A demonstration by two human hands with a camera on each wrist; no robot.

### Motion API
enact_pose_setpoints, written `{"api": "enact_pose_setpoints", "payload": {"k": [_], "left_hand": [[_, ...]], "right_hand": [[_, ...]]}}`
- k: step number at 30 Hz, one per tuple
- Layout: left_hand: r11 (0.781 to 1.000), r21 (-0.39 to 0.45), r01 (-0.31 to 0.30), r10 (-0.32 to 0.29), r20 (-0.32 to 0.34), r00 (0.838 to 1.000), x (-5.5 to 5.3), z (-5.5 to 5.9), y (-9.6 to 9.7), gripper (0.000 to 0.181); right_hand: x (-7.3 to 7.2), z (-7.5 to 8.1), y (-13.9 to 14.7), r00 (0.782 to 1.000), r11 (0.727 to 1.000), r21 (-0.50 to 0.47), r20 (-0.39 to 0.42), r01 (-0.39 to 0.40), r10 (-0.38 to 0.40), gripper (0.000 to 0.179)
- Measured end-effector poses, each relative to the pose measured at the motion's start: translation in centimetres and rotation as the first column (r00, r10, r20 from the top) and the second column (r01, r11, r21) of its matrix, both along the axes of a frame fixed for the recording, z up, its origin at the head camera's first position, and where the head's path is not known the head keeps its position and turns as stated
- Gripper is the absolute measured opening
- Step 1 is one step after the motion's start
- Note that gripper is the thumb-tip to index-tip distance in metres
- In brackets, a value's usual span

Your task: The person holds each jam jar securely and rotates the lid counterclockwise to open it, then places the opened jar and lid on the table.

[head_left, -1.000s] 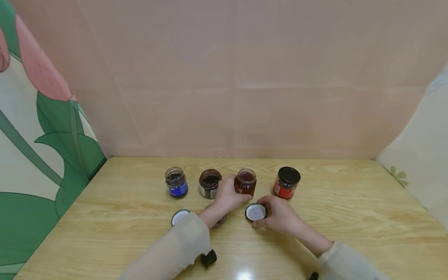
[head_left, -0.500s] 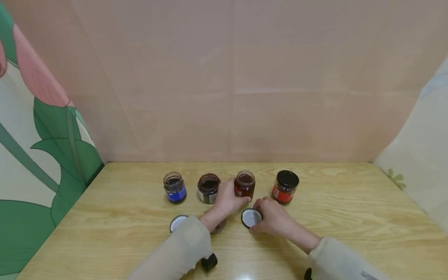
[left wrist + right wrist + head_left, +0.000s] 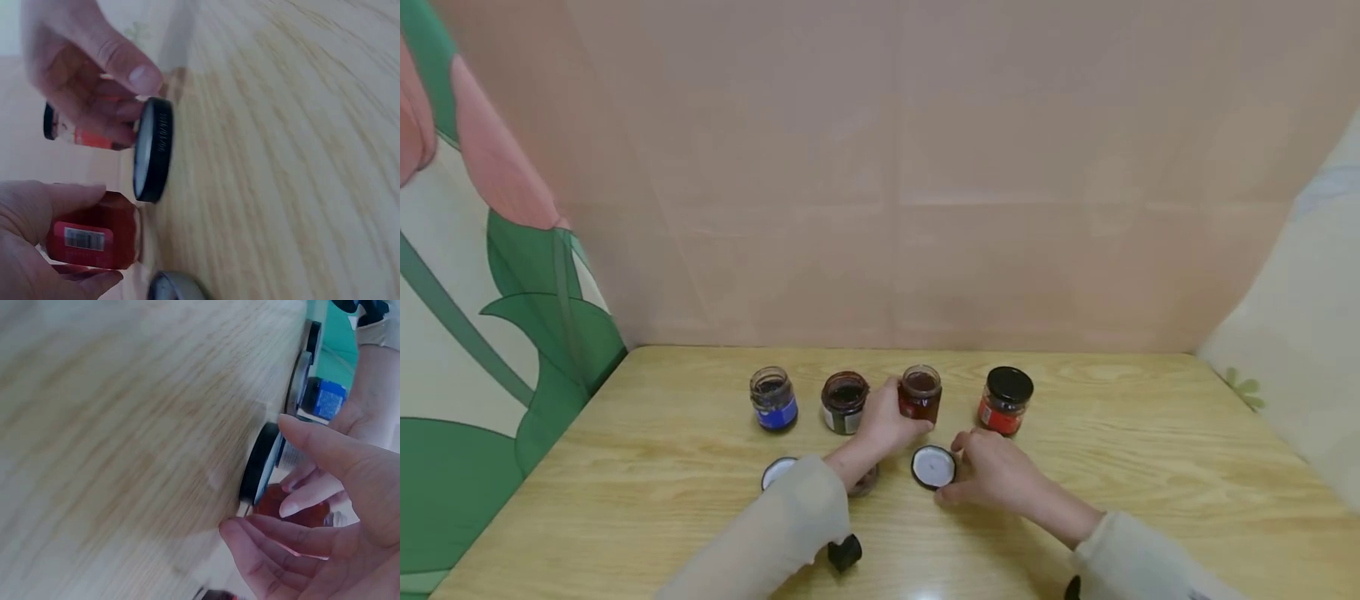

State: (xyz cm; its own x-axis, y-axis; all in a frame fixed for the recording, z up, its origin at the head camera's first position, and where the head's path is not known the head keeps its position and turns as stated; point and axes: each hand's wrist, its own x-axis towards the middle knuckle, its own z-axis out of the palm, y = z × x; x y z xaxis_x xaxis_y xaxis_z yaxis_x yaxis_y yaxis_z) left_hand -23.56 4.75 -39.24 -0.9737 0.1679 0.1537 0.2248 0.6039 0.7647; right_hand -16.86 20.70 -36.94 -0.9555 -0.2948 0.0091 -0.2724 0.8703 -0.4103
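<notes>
My left hand (image 3: 880, 425) grips an uncapped glass jar (image 3: 921, 393) of dark red contents, standing upright on the table. A barcode label shows on this jar in the left wrist view. In front of it a black-rimmed lid (image 3: 933, 467) lies with its white inside up. My right hand (image 3: 998, 473) is beside that lid, thumb and fingers spread around its right side. From the right wrist view, the thumb tip comes right at the rim of the lid (image 3: 259, 464), while the other fingers stand off from it.
To the left stand an open jar with a blue label (image 3: 773, 404) and an open dark jar with a pale label (image 3: 844, 404). A red-labelled jar (image 3: 1006, 402) with its black lid on stands right. Two more lids lie in front, a white-lined lid (image 3: 777, 472) and a partly hidden lid (image 3: 866, 482).
The right hand has brought the lid slightly left and down onto the table, and its fingers have loosened from it. The left hand keeps its hold on the jar.
</notes>
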Motion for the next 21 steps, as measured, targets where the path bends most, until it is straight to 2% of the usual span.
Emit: {"api": "enact_pose_setpoints", "payload": {"k": [4, 9, 13, 21], "left_hand": [[1.0, 0.0, 0.006, -0.006, 0.007, 1.0, 0.4, 0.9, -0.2, 0.077], [1.0, -0.016, 0.016, -0.015, 0.018, 1.0, 0.8, 2.6, -0.1, 0.089], [0.999, -0.022, 0.028, -0.028, 0.019, 0.999, 0.8, 3.5, 0.3, 0.092], [0.998, -0.049, 0.046, -0.047, -0.012, 0.999, 0.8, 4.3, 0.9, 0.087]], "right_hand": [[0.4, 0.7, 1.0, 1.0, 0.999, -0.037, 0.007, 0.013, -0.013, 0.048], [0.5, 1.8, 2.4, 0.999, 0.998, -0.068, -0.036, 0.017, -0.019, 0.044], [0.5, 2.7, 3.3, 0.997, 0.997, -0.073, -0.072, 0.011, -0.017, 0.042], [0.7, 3.6, 4.8, 0.993, 0.992, -0.119, -0.111, 0.028, -0.042, 0.032]]}}
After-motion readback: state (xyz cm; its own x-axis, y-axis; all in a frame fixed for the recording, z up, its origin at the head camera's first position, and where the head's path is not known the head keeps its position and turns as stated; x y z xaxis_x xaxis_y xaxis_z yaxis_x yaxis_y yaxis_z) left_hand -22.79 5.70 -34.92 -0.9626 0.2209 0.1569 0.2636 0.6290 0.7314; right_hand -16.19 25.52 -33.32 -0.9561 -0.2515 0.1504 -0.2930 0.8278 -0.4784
